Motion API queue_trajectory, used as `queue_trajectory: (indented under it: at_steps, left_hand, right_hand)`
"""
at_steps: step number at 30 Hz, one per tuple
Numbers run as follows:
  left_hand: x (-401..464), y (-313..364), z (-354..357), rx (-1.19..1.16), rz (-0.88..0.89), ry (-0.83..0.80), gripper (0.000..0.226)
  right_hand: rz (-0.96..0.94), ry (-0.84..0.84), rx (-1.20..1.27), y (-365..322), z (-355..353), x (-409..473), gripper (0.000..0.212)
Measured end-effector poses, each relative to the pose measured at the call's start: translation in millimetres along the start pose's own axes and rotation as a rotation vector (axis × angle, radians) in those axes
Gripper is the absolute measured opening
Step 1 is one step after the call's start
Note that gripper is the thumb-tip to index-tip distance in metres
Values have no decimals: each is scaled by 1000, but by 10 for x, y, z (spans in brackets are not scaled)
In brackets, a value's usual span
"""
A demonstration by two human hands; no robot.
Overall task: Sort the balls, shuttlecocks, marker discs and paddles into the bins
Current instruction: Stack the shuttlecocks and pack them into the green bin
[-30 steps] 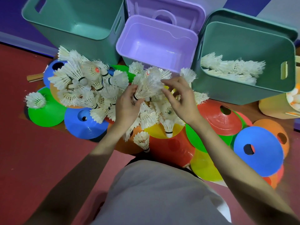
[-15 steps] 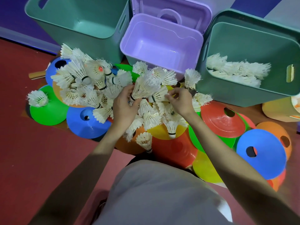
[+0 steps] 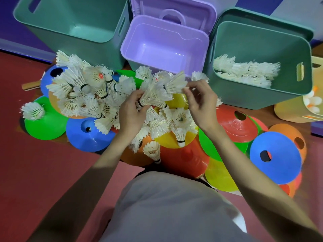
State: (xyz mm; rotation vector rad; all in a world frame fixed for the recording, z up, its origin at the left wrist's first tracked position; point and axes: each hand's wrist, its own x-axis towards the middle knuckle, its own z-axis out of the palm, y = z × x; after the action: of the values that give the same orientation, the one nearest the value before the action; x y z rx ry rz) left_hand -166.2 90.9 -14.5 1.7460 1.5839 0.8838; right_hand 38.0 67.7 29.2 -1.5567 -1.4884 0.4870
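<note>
Head view, only one. Left hand grips a bunch of shuttlecocks by the cork ends, fingers curled round them, feathers fanning up and right, held just above the pile. Right hand is just right of the bunch, its fingers half curled, tips at the feather edge of the top shuttlecock; cannot tell whether it pinches it or only touches.

Loose shuttlecock pile lies on the floor left of the hands, on top of marker discs. One stray shuttlecock sits on a green disc at far left. More lie under and below the hands, one upright on a yellow disc, one near the person's knee.

Discs spread around: blue disc lower left, red disc right of the right wrist, another blue one far right, overlapping orange, green and yellow ones.

Bins in a row at the top: left teal bin, purple bin in the middle, right teal bin with sorted shuttlecocks inside. Yellow bin at the right edge holds white balls, partly cut off. Paddle handle pokes out at left under the pile.
</note>
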Motion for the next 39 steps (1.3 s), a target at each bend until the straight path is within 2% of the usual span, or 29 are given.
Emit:
queue_trajectory:
  at_steps: [3, 6, 8, 13, 17, 20, 28, 34, 36, 39]
  left_hand:
    - [-7, 49, 0, 15, 58, -110, 46]
    - [-20, 69, -16, -12, 71, -250, 64]
    - [-22, 86, -16, -32, 67, -284, 67]
    - [41, 118, 4, -89, 32, -216, 59]
    - [45, 93, -1, -128, 17, -140, 58]
    - [28, 69, -51, -171, 21, -82, 53]
    - [62, -20, -195, -146, 4, -16, 51]
    - [113, -70, -210, -149, -3, 11, 51]
    - [134, -64, -224, -142, -11, 34, 51]
    - [155, -71, -230, -136, -31, 55, 53]
  right_hand:
    - [-10, -135, -13, 62, 47, -50, 7]
    - [24, -163, 38, 96, 33, -82, 6]
    - [44, -188, 72, 106, 25, -103, 6]
    - [104, -172, 145, 62, 17, -84, 5]
    - [153, -31, 263, 22, 70, 51, 10]
    - [182, 43, 201, 194, 230, 210, 14]
    - [88, -264, -231, 496, 545, 637, 34]
    - [109, -317, -373, 441, 644, 823, 17]
    - [99, -266, -314, 404, 631, 832, 16]
    - [133, -66, -124, 334, 542, 785, 15]
